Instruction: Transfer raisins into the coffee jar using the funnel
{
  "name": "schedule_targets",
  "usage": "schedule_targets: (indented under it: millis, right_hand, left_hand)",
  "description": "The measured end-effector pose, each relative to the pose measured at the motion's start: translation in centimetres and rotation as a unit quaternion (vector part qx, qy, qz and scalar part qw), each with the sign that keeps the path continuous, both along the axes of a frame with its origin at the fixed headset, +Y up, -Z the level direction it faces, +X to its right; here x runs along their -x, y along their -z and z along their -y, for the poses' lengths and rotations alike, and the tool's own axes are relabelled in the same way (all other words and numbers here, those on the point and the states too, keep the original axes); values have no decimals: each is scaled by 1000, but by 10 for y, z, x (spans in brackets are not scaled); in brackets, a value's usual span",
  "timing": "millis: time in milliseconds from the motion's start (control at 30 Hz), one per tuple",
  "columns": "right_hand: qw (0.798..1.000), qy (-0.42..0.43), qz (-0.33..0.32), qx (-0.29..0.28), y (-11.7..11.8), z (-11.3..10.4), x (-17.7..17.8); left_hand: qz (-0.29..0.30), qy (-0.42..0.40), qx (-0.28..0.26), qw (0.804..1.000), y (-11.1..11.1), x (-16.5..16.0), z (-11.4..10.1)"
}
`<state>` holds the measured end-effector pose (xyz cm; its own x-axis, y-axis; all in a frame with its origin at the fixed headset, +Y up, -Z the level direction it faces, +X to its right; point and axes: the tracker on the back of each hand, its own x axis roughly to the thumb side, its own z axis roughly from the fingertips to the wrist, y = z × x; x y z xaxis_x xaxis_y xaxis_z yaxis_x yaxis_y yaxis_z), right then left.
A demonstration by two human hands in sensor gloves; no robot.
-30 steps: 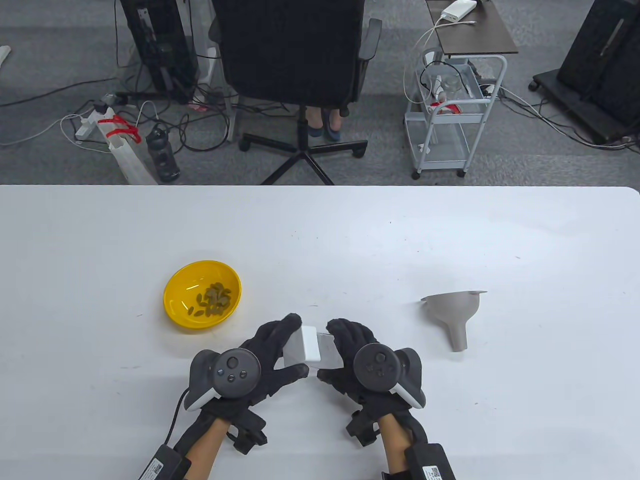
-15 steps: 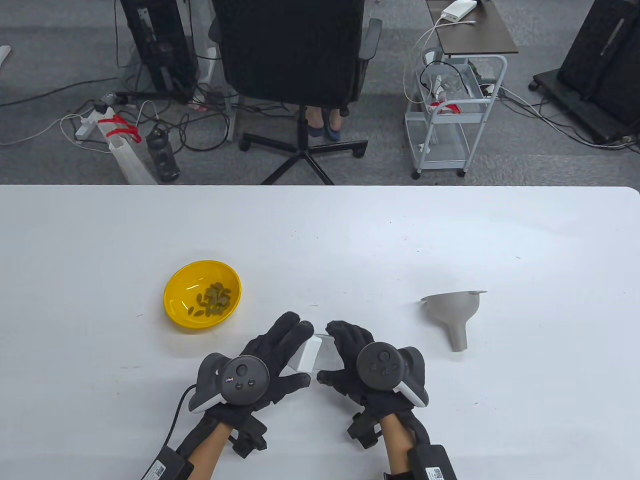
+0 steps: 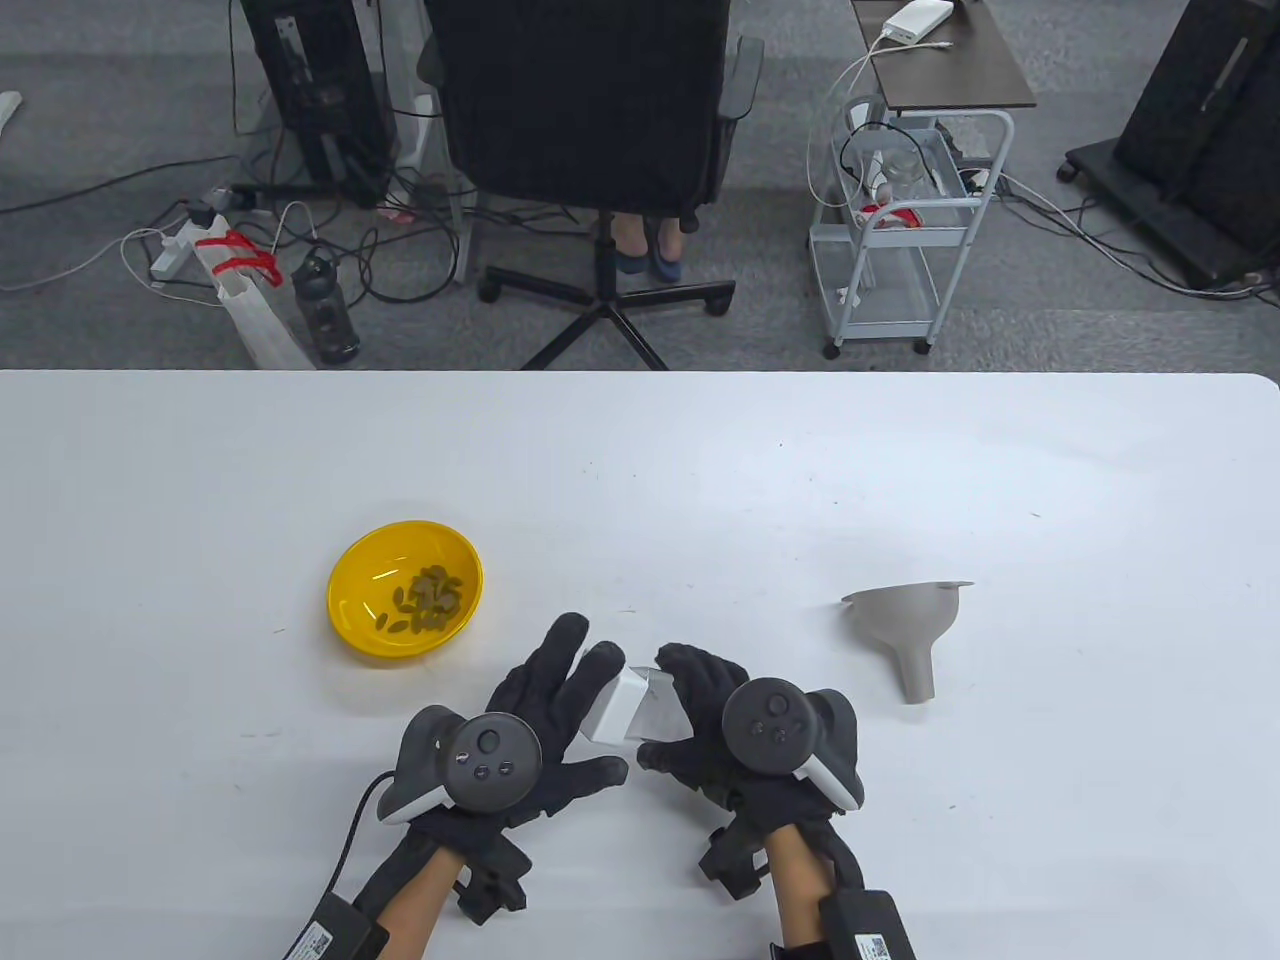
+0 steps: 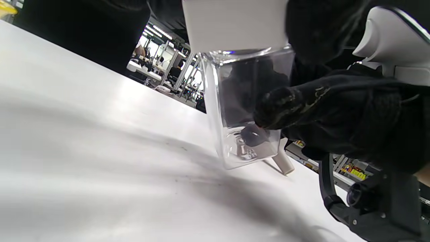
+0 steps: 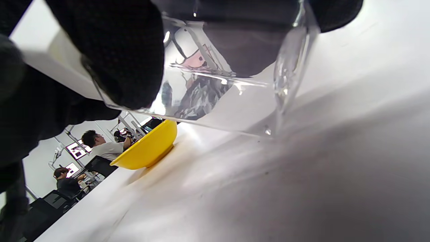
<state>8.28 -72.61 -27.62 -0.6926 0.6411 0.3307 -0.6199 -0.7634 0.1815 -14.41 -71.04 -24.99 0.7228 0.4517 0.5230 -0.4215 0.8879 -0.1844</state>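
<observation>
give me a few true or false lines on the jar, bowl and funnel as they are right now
1. The grey plastic funnel sits in the jar's mouth. False: it lies on its side on the white table, apart from the jar.
2. The round yellow bowl holds the raisins. True.
3. The clear square jar already holds raisins. False: it looks empty.
4. The right hand grips the jar. True.
5. The jar's white lid is off. False: it is on.
</observation>
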Motion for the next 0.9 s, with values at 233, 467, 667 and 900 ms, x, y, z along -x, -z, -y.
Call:
schedule_targets:
  millis: [233, 467, 667, 900]
  right_hand:
    - [1000, -28, -10, 2, -1, 1, 3]
    - [1000, -24, -13, 8, 1, 2, 3]
    - [999, -23, -20, 16, 1, 3, 3]
    - [999, -32, -17, 14, 1, 4, 4]
  left_hand:
    - [-59, 4, 44, 997, 7, 11, 3]
    - [-10, 5, 23, 1000, 3, 5, 0]
    - [-16, 3, 3, 1000, 2, 3, -4]
    - [-57, -37, 82, 994, 6, 13, -2]
